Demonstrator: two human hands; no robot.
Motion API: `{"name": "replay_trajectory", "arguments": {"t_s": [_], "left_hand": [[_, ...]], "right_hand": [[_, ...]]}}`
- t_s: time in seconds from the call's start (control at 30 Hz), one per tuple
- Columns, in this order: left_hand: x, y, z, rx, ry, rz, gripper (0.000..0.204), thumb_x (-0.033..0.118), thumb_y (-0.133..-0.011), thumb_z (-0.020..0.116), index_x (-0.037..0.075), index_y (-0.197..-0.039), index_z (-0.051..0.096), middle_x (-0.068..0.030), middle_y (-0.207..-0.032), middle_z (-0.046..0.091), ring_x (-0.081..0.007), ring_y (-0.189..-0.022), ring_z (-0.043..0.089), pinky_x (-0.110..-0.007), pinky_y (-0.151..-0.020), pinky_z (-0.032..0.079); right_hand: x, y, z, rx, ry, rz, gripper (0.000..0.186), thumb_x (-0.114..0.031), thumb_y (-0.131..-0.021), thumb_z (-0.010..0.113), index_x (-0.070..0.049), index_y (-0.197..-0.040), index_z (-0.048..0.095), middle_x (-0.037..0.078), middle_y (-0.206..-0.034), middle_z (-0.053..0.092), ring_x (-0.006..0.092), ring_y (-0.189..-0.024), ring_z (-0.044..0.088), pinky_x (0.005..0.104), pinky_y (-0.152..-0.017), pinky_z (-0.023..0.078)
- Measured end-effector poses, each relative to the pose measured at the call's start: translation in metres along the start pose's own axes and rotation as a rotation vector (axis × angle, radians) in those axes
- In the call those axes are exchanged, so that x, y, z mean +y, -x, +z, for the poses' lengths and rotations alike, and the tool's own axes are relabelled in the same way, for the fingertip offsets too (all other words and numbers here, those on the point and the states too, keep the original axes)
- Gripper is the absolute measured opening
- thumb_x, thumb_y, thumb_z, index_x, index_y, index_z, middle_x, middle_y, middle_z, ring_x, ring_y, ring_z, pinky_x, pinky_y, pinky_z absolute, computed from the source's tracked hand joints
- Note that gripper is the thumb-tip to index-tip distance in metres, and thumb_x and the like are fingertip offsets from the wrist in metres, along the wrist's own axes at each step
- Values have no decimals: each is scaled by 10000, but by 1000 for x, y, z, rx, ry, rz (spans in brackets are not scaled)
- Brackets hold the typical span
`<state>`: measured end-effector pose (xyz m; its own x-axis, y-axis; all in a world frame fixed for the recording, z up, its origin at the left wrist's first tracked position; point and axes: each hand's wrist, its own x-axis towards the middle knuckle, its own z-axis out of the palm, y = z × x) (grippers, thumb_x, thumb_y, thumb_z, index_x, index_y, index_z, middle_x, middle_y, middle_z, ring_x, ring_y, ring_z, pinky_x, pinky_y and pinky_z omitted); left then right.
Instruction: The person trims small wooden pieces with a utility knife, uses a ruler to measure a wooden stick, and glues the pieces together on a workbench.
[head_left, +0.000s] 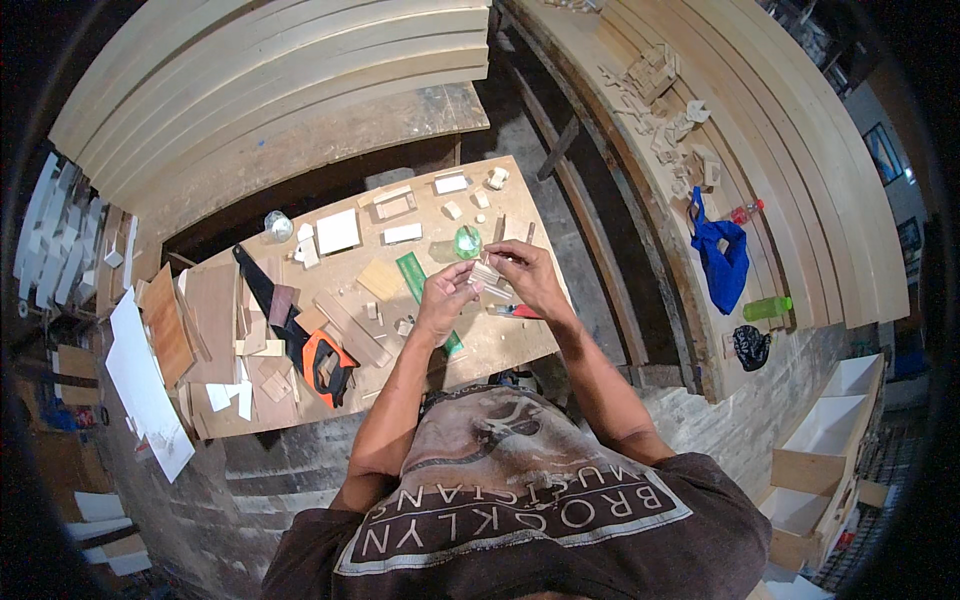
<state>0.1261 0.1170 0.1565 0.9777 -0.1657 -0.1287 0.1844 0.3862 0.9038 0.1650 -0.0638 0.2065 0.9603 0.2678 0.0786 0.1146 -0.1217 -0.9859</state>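
Over the right part of the wooden table, my left hand [446, 300] and my right hand [527, 277] meet at a small light wooden piece [484, 274] with strip-like edges. Both hands are closed on it, the left from below and the right at its upper side. What exactly it is, I cannot make out. Just beyond my fingers sits a green-tinted clear container [467, 241]. A green ruler-like strip [411, 276] lies beside my left hand, partly under the wrist. Close to my right hand, a red-handled tool [519, 311] rests on the tabletop.
A hand saw [325, 362] with an orange and black handle lies among wood offcuts on the table [505, 358]. White and wooden blocks spread over its far side. Long boards [300, 80] are stacked behind. A bench at right holds a blue bag [720, 255] and a green bottle [767, 308].
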Motion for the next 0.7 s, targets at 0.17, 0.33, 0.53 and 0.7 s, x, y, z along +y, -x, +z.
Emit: {"name": "replay_trajectory", "arguments": {"t_s": [0.17, 0.33, 0.53, 0.7], "left_hand": [[6, 3, 3, 8, 5, 5, 465, 48, -848, 717, -56, -1270, 549, -78, -1127, 651, -105, -974, 616, -244, -823, 516], [6, 3, 1, 46, -10, 45, 477, 36, -852, 713, -66, -1284, 538, -78, -1129, 649, -105, -971, 616, -241, -832, 518], [6, 2, -1, 63, -89, 37, 465, -12, -855, 697, -92, -1282, 531, -76, -1117, 651, -99, -966, 615, -229, -837, 518], [6, 3, -2, 71, -54, 21, 476, -11, -858, 698, -103, -1290, 521, -84, -1113, 654, -98, -959, 618, -224, -834, 520]], "right_hand": [[-2, 0, 3, 1, -35, 49, 232, -99, -890, 674, 8, -1096, 688, 78, -952, 705, 112, -849, 647, 242, -754, 516], [6, -2, 10, 58, -4, 18, 225, -84, -869, 677, 11, -1074, 678, 53, -876, 675, 96, -805, 622, 243, -729, 511], [8, -4, 11, 52, 130, -73, 225, -55, -854, 651, 3, -1071, 664, 60, -856, 667, 100, -813, 619, 254, -728, 510], [10, -6, 11, 20, 116, -62, 225, -40, -864, 619, -8, -1080, 673, 71, -896, 689, 113, -812, 629, 264, -743, 512]]}}
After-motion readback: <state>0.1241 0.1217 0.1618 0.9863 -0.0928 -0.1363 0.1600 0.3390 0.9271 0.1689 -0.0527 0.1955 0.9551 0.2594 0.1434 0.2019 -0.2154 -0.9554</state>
